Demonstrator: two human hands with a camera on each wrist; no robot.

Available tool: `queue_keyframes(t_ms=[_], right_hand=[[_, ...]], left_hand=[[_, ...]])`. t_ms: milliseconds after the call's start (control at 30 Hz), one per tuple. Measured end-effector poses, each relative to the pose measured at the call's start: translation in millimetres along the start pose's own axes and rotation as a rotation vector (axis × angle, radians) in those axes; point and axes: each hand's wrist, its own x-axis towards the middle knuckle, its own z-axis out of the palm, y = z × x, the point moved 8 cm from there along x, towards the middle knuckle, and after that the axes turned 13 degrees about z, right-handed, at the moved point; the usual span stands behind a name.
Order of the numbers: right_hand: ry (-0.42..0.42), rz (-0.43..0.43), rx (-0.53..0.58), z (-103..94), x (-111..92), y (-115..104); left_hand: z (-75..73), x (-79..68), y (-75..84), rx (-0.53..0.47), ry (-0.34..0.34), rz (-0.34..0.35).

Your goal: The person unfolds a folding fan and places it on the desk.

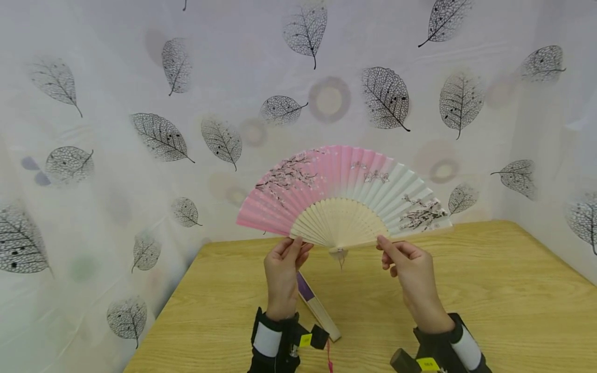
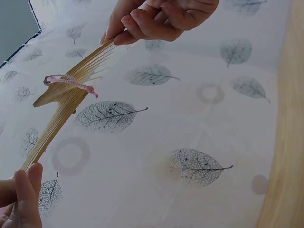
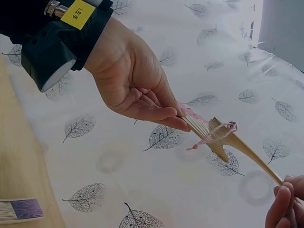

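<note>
A folding fan (image 1: 342,191) is spread wide, with pale wooden ribs and pleated cloth shading from pink to white, printed with blossom branches. My left hand (image 1: 282,277) pinches its left outer rib between thumb and fingers. My right hand (image 1: 415,274) pinches the right outer rib the same way. Raised over the table, the fan has its pivot pointing down between the hands. From the pivot hangs a pink cord (image 2: 69,81). Below, a second, folded fan (image 1: 322,311) with a purple section lies on the table, partly hidden by my left wrist.
The wooden table (image 1: 489,280) stretches beneath both hands. A white curtain (image 1: 326,134) printed with dark leaves hangs behind it and along the sides. Black cuffs (image 1: 275,342) with cameras sit on both wrists. A red tassel (image 1: 330,365) shows near the folded fan's end.
</note>
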Motion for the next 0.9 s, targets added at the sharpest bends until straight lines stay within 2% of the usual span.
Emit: queue_keyframes(t_ms=[200, 300, 333, 433, 533, 567, 667, 733, 767, 833, 900], right_hand=[[0.034, 0.061, 0.004, -1.6, -1.7, -0.4], [0.045, 0.04, 0.01, -2.0, -1.7, 0.0], [0.03, 0.0, 0.037, -2.3, 0.0, 1.6], [0.041, -0.033, 0.032, -3.0, -0.3, 2.3], [0.055, -0.033, 0.072, -4.0, -3.2, -1.0], [0.08, -0.001, 0.064, -4.8, -5.8, -3.1], [0.132, 0.005, 0.131, -11.0, -5.3, -1.1], [0.17, -0.008, 0.151, -21.1, 5.3, 10.6], [0.173, -0.043, 0.17, -29.6, 18.0, 22.8], [0.195, -0.091, 0.195, -53.6, 51.7, 54.1], [0.204, -0.105, 0.214, -85.8, 93.5, 91.4]], left_hand=[[0.5, -1.0, -1.0, -0.013, 0.006, -0.009], [0.2, -1.7, -2.3, -0.021, 0.013, -0.02], [0.1, -2.0, -3.0, -0.027, 0.015, -0.025], [0.8, -3.0, -4.9, -0.049, 0.018, -0.04], [3.1, -3.9, -7.3, -0.074, 0.011, -0.055], [4.4, -4.4, -8.2, -0.082, 0.007, -0.061], [9.9, -6.9, -13.6, -0.104, -0.012, -0.092], [15.6, -9.6, -20.2, -0.124, -0.022, -0.127], [19.3, -11.4, -25.1, -0.135, -0.027, -0.151], [29.0, -15.9, -38.3, -0.155, -0.031, -0.208], [42.6, -21.7, -55.9, -0.175, -0.032, -0.272]])
